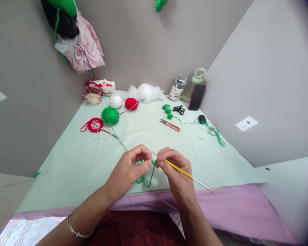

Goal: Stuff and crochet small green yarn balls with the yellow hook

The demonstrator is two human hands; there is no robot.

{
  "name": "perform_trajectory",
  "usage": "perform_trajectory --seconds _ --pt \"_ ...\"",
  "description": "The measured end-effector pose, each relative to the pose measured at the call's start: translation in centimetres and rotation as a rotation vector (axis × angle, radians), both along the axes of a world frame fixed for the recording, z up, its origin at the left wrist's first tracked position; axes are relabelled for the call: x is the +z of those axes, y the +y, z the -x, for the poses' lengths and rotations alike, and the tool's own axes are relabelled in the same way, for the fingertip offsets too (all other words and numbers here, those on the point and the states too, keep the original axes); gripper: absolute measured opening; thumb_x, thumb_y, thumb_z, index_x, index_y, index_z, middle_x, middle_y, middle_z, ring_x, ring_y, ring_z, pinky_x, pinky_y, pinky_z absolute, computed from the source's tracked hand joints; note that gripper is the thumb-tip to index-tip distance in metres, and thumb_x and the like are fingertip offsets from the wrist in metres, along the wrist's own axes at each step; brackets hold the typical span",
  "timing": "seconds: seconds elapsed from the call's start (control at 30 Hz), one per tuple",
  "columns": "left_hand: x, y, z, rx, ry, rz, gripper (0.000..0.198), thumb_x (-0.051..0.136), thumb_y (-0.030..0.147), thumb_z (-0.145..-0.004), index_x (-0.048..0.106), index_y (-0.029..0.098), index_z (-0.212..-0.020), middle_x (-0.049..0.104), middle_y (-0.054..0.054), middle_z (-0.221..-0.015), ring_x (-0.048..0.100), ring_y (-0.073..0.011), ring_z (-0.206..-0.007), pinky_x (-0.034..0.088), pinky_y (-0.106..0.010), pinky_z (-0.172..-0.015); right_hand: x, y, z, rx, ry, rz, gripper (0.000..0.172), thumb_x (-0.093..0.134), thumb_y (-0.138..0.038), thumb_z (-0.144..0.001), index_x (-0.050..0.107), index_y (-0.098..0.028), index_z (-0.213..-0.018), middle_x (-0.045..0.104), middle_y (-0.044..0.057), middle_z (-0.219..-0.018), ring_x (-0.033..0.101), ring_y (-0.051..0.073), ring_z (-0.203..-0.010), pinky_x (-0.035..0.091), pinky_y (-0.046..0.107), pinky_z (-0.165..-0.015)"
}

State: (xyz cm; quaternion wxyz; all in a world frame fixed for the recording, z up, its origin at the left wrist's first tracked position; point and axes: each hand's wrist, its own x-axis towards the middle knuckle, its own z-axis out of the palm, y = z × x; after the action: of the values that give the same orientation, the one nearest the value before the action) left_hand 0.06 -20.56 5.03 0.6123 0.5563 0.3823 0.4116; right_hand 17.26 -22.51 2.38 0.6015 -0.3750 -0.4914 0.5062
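My right hand (178,171) is closed around a crochet hook (178,168) with a yellow grip and metal ends. The hook's thin tip points left toward my other hand. In a pinch, my left hand (133,167) holds green yarn (153,177) between thumb and forefinger. A small knotted bit of it spans the gap between both hands, and a loose loop hangs below. From there a strand runs up and left to the green yarn ball (110,115) on the table. The stitches themselves are too small to make out.
Red-handled thread snips (170,125) lie beyond my right hand, near small green crocheted pieces (168,111) and a black claw clip (179,109). Red yarn balls (131,104), white stuffing (146,92), a pen cup (177,90), a bottle (195,85) and a phone (197,97) stand farther back.
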Motion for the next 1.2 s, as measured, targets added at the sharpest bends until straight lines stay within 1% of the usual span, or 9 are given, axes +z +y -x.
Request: perform_trajectory --seconds 0.2,0.3,0.6,0.83,0.9,1.03,1.07,1.13,1.2 --pt "-0.2 -0.3 -0.2 0.027 0.01 0.0 0.011 0.069 0.028 -0.087 0.062 0.02 -0.083 0.061 0.001 -0.083 0.054 -0.0157 -0.08 0.043 -0.029 -0.074 0.4 -0.2 0.2 -0.011 -0.067 0.027 0.007 0.081 -0.019 -0.087 0.078 -0.026 -0.085 0.068 0.0 -0.088 0.062 0.013 -0.08 0.048 0.026 -0.072" --pt "-0.4 -0.3 -0.2 0.014 -0.011 0.029 0.013 0.07 0.028 -0.086 0.06 0.021 -0.08 0.058 0.002 -0.078 0.052 -0.0148 -0.075 0.041 -0.028 -0.07 0.2 -0.3 0.1 0.01 -0.053 0.04 0.008 0.079 -0.019 -0.087 0.076 -0.025 -0.083 0.068 -0.001 -0.085 0.06 0.013 -0.077 0.047 0.025 -0.071" --pt "-1.4 0.2 0.0 -0.105 -0.268 0.192 0.016 0.069 0.033 -0.082 0.06 0.02 -0.077 0.061 -0.002 -0.077 0.054 -0.0187 -0.077 0.042 -0.032 -0.074 -0.1 0.5 0.1 0.055 0.124 0.14 0.013 0.085 -0.02 -0.077 0.072 -0.022 -0.075 0.067 -0.002 -0.076 0.062 0.013 -0.067 0.05 0.028 -0.068" --pt "-1.3 -0.5 0.8 -0.175 -0.186 0.183 0.024 0.071 0.039 -0.086 0.058 0.021 -0.078 0.06 -0.002 -0.077 0.053 -0.018 -0.073 0.042 -0.031 -0.07 0.3 0.2 -0.6 0.042 0.125 0.118 0.013 0.086 -0.017 -0.076 0.074 -0.022 -0.074 0.068 -0.003 -0.079 0.06 0.011 -0.066 0.05 0.026 -0.067" --pt "-1.2 -0.5 1.0 -0.114 -0.09 0.118 0.023 0.07 0.04 -0.09 0.061 0.021 -0.081 0.064 -0.004 -0.085 0.058 -0.0195 -0.081 0.045 -0.032 -0.075 0.5 0.2 -0.9 0.041 0.122 0.116 0.012 0.085 -0.017 -0.077 0.075 -0.022 -0.075 0.068 -0.002 -0.079 0.061 0.011 -0.066 0.049 0.025 -0.067" --pt "-1.3 -0.2 0.8 0.19 0.032 -0.063 0.022 0.065 0.045 -0.099 0.069 0.024 -0.1 0.067 -0.009 -0.131 0.059 -0.025 -0.125 0.045 -0.035 -0.104 0.8 0.2 -1.2 0.016 0.098 0.099 0.012 0.086 -0.017 -0.078 0.075 -0.022 -0.076 0.068 -0.002 -0.079 0.061 0.011 -0.067 0.049 0.024 -0.067" --pt "-1.4 -0.1 0.7 0.185 0.024 -0.073 0.027 0.059 0.049 -0.102 0.069 0.025 -0.104 0.068 -0.009 -0.131 0.06 -0.0246 -0.127 0.044 -0.036 -0.107 0.9 0.2 -1.2 0.011 0.096 0.086 0.012 0.086 -0.017 -0.079 0.075 -0.022 -0.076 0.068 -0.002 -0.079 0.061 0.011 -0.067 0.049 0.024 -0.066" --pt "-1.8 0.2 0.4 -0.032 0.016 -0.042 0.043 0.046 0.057 -0.106 0.072 0.023 -0.099 0.074 -0.007 -0.103 0.067 -0.0226 -0.103 0.048 -0.035 -0.098 1.1 0.1 -1.3 0.003 0.097 0.055 0.013 0.087 -0.017 -0.078 0.075 -0.023 -0.076 0.068 -0.002 -0.079 0.061 0.011 -0.066 0.049 0.025 -0.065" --pt "-2.1 0.5 0.4 -0.277 0.032 0.009 0.054 0.047 0.063 -0.104 0.071 0.021 -0.081 0.064 -0.002 -0.069 0.061 -0.0197 -0.073 0.05 -0.033 -0.079 1.4 0.0 -1.4 0.003 0.113 0.02 0.015 0.088 -0.019 -0.078 0.074 -0.023 -0.075 0.068 -0.002 -0.077 0.06 0.011 -0.064 0.049 0.025 -0.063"
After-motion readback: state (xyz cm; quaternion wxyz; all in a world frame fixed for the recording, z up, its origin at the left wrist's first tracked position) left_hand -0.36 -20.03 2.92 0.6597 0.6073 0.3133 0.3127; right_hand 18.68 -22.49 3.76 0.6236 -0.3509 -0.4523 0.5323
